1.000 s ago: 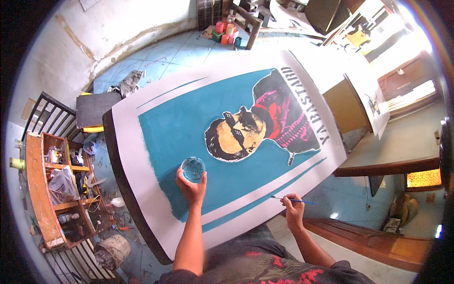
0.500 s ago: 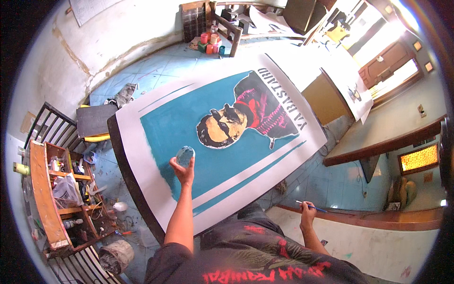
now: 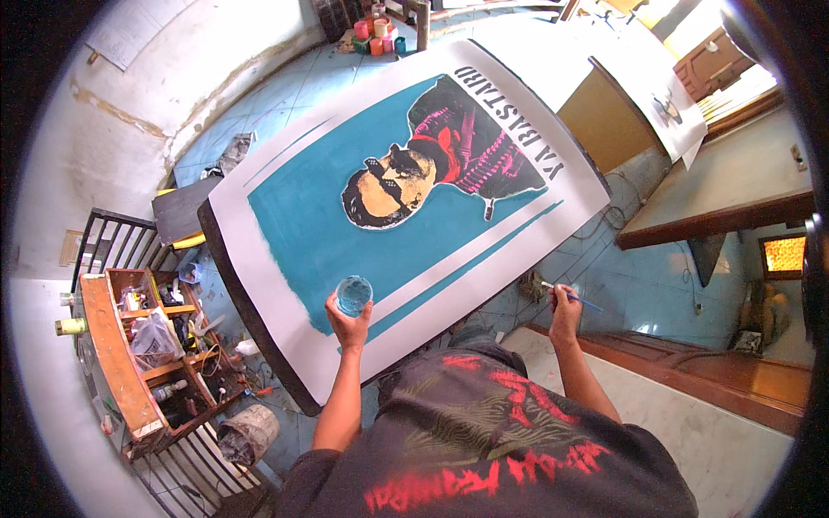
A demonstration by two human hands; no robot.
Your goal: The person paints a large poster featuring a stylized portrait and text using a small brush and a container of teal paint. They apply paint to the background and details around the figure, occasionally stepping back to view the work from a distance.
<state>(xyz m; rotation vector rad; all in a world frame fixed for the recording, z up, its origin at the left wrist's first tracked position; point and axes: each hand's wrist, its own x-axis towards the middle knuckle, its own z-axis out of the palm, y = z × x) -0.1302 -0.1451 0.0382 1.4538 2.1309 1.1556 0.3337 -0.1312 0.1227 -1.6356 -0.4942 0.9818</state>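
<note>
My left hand (image 3: 350, 325) is closed round a clear cup (image 3: 354, 296) with teal paint in it, held over the lower left part of the painting (image 3: 302, 226). This is a large white sheet bearing a teal field, a sideways portrait in black, tan, red and pink, and black lettering. It lies on a dark-edged board (image 3: 226, 274). Off the sheet's right side, my right hand (image 3: 565, 316) grips a thin blue-handled paintbrush (image 3: 587, 302), its pale end pointing left toward the sheet. The brush touches nothing but my fingers.
A wooden shelf unit (image 3: 121, 354) full of tools and bags stands at left, a stained bucket (image 3: 248, 434) below it. Several paint pots (image 3: 377, 34) sit on the tiled floor at the back. A brown-edged counter (image 3: 734, 207) juts in at right; cables lie beneath it.
The view has shifted. My left hand has drawn the cup nearer to me, and its round mouth now faces up. My right hand has come up closer to the sheet's edge with the brush.
</note>
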